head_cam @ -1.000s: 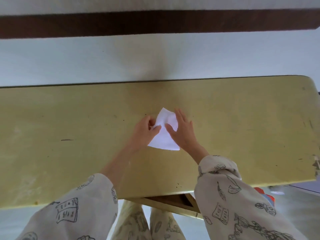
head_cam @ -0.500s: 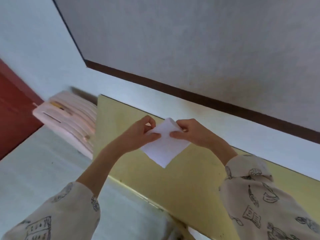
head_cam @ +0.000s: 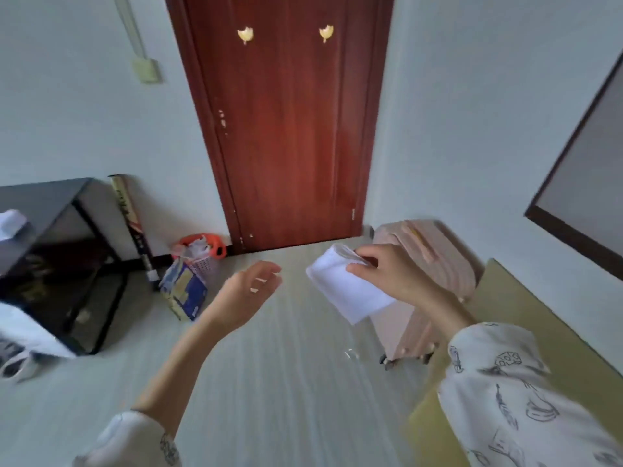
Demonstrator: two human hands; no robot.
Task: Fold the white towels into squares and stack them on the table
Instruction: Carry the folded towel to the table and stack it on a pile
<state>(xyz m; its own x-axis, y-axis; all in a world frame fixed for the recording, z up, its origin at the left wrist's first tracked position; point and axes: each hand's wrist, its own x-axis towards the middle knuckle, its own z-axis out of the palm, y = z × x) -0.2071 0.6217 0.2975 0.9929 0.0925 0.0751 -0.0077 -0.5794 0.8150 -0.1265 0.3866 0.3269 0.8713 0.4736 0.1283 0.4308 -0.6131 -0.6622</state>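
A small folded white towel [head_cam: 349,291] hangs in the air over the floor, pinched at its upper edge by my right hand [head_cam: 394,279]. My left hand [head_cam: 246,296] is off the towel, a little to its left, fingers loosely spread and holding nothing. The yellow table [head_cam: 526,318] lies at the lower right, partly behind my right sleeve. More white cloth [head_cam: 10,222] rests on a black table [head_cam: 43,197] at the far left.
A pink suitcase [head_cam: 428,264] stands on the floor between the towel and the yellow table. A red door [head_cam: 286,129] is straight ahead. A basket and a blue bag [head_cam: 185,291] sit left of the door, beside a tall dark box [head_cam: 133,227].
The view has swung left from the yellow table toward the door. My left hand has let go of the towel; my right hand alone carries it leftward off the table.
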